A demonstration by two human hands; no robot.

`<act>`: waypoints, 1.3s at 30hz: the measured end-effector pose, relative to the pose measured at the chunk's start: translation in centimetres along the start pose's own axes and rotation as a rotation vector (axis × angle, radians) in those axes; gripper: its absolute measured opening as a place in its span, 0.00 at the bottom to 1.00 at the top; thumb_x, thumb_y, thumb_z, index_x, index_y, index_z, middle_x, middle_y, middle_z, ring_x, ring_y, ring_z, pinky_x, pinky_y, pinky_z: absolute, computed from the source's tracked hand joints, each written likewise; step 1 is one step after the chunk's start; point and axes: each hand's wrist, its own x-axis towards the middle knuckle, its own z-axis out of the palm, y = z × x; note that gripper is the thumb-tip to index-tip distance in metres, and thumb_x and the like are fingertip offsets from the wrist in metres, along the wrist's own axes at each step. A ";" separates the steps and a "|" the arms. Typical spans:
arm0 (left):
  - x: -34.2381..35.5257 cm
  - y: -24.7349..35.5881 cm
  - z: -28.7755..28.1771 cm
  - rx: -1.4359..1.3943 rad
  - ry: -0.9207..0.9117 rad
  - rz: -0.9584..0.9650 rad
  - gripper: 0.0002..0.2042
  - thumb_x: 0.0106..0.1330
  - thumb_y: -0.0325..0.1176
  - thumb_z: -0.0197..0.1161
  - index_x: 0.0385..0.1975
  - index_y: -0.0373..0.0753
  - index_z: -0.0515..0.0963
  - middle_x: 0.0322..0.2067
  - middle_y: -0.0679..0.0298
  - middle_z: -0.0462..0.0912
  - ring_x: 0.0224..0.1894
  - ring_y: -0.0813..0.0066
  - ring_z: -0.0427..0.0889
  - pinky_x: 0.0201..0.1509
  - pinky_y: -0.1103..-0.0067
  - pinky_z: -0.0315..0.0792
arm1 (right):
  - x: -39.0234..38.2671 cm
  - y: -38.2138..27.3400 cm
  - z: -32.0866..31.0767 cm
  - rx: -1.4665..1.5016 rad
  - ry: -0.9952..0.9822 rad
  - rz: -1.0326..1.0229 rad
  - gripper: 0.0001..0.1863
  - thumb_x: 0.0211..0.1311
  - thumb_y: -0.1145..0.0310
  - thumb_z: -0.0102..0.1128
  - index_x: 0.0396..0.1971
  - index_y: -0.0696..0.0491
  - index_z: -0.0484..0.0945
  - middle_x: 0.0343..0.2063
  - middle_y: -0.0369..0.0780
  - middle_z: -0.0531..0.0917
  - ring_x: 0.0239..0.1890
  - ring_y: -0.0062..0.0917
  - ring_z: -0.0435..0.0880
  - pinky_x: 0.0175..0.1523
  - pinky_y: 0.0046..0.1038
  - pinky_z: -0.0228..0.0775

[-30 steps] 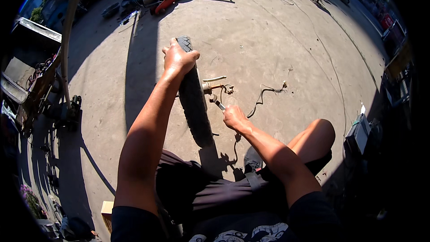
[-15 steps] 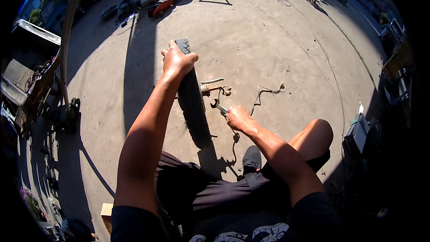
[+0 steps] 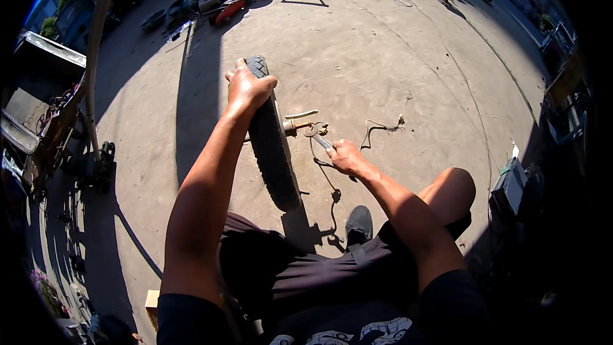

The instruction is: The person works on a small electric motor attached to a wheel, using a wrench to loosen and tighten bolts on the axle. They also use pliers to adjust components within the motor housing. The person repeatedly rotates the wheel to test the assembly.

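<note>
The left hand [image 3: 250,84] was curled over the top of a black-treaded wheel [image 3: 271,153], thumb on one side and fingers on the other; the wheel stood upright, slightly tilted, on the concrete ground [image 3: 383,70], in front of the person and left of the right hand [image 3: 348,157]; that hand was closed around a metal wrench [image 3: 324,142], whose open end lay at the axle [image 3: 302,125], though contact could not be told; a dark cable [image 3: 385,129] trailed rightward over the ground; a dark shoe [image 3: 359,222] rested nearer the person.
</note>
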 end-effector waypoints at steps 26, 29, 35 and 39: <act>0.0 -0.1 -0.2 -0.015 -0.014 -0.011 0.43 0.43 0.35 0.67 0.62 0.25 0.58 0.55 0.33 0.62 0.48 0.43 0.79 0.52 0.68 0.78 | -1.5 -1.7 0.1 0.204 -0.105 -0.029 0.18 0.62 0.60 0.58 0.27 0.63 0.79 0.21 0.55 0.79 0.26 0.47 0.80 0.33 0.43 0.69; 0.2 0.6 -0.2 -0.029 -0.017 -0.002 0.43 0.44 0.35 0.67 0.63 0.25 0.58 0.56 0.33 0.62 0.48 0.44 0.79 0.52 0.67 0.78 | -0.3 -0.3 0.0 0.157 0.063 0.062 0.17 0.61 0.61 0.58 0.27 0.62 0.79 0.21 0.54 0.79 0.25 0.46 0.79 0.33 0.43 0.69; -0.2 0.8 -0.3 -0.038 -0.032 -0.022 0.43 0.43 0.35 0.67 0.63 0.26 0.57 0.55 0.33 0.62 0.49 0.43 0.79 0.53 0.66 0.78 | 0.4 -0.1 -0.3 0.218 -0.073 0.289 0.17 0.62 0.61 0.57 0.30 0.63 0.81 0.28 0.57 0.82 0.35 0.51 0.83 0.40 0.46 0.73; 0.4 -0.2 0.0 0.026 -0.005 0.005 0.44 0.43 0.36 0.67 0.63 0.26 0.58 0.56 0.32 0.62 0.49 0.43 0.79 0.52 0.66 0.79 | -0.5 -2.1 0.3 0.079 0.025 -0.004 0.17 0.62 0.60 0.57 0.28 0.61 0.82 0.27 0.57 0.82 0.34 0.50 0.83 0.41 0.46 0.74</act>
